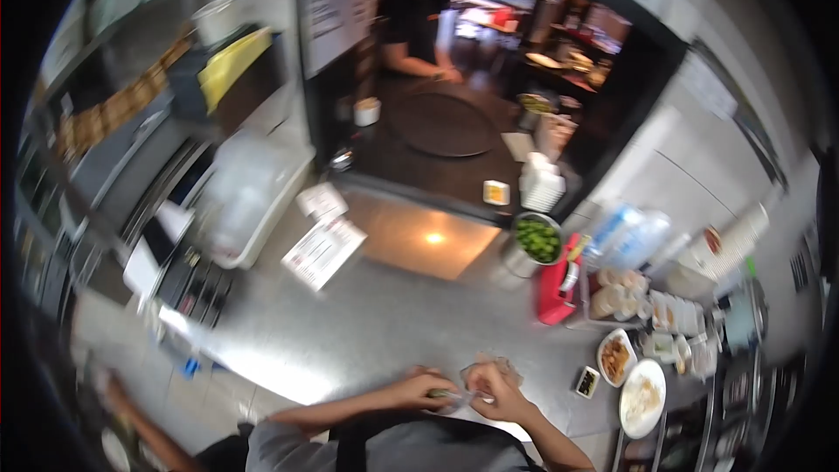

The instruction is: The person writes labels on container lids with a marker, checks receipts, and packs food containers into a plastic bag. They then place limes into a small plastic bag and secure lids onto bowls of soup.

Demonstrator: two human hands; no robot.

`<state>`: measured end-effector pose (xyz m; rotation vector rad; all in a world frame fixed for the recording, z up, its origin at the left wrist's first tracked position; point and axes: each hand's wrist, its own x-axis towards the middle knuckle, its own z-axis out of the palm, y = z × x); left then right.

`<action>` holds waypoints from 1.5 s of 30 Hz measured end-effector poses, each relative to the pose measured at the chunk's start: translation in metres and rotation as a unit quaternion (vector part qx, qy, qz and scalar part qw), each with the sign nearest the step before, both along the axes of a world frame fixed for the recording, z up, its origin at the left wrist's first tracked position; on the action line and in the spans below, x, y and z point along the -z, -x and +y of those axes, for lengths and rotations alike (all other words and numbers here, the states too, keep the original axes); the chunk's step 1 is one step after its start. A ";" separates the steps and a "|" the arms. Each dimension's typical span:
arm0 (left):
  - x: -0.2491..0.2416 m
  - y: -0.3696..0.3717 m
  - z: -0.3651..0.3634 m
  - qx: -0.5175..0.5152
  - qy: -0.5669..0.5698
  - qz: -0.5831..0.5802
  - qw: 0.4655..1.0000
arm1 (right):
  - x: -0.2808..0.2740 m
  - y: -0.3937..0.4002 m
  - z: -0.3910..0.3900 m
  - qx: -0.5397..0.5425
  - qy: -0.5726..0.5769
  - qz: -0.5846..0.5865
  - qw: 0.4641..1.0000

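Both hands work close to my body, low over the front edge of the steel counter (384,341). My left hand (421,389) has its fingers curled round something small with a greenish, see-through look; blur leaves its kind open, and I cannot tell what it is. Close beside it, my right hand (492,392) is closed in a pinch. Crumpled, translucent plastic-like material (509,369) shows behind the right fingers. To the right of the hands lie a small dark-filled dish (586,382), a white bowl of brown food (615,358) and a white oval plate (642,398) with pale food.
Printed slips (323,252) lie at the counter's left, near a white plastic bin (253,201). Along the right stand a metal pot of greens (537,240), a red container (557,288) and stacked cups (725,249). Someone (415,26) stands beyond the pass-through; another person's arm (149,424) shows lower left.
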<state>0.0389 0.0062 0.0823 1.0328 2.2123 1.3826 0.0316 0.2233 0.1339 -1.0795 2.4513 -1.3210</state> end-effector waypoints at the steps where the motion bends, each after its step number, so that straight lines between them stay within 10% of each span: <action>1: 0.013 0.009 -0.006 -0.044 -0.027 0.012 0.999 | -0.015 0.007 -0.001 0.017 -0.001 -0.098 0.995; 4: 0.017 0.043 -0.048 -0.260 -0.033 0.045 0.964 | 0.004 0.021 0.027 0.131 -0.038 0.004 0.991; 8: 0.039 0.116 -0.136 -0.535 0.042 0.165 0.827 | 0.104 -0.012 0.064 0.215 -0.465 0.103 0.852; 11: 0.065 0.170 -0.200 -0.622 0.129 0.286 0.717 | 0.166 -0.029 0.070 0.295 -0.330 0.057 0.895; 17: 0.093 0.221 -0.223 -0.615 0.400 0.024 0.679 | 0.097 0.022 0.089 0.029 -0.435 -0.121 0.892; 21: 0.117 0.224 -0.227 -0.653 0.359 0.136 0.653 | -0.011 0.087 0.107 0.132 -0.098 0.140 0.976; 27: 0.077 0.161 -0.193 -0.601 0.285 0.185 0.723 | -0.166 0.227 0.152 0.244 0.135 0.292 0.915; 34: 0.046 0.087 -0.150 -0.558 0.278 0.142 0.769 | -0.277 0.392 0.272 0.399 0.512 0.078 0.757; 45: 0.042 0.035 -0.119 -0.549 0.335 0.056 0.764 | -0.333 0.455 0.309 0.428 0.599 -0.018 0.676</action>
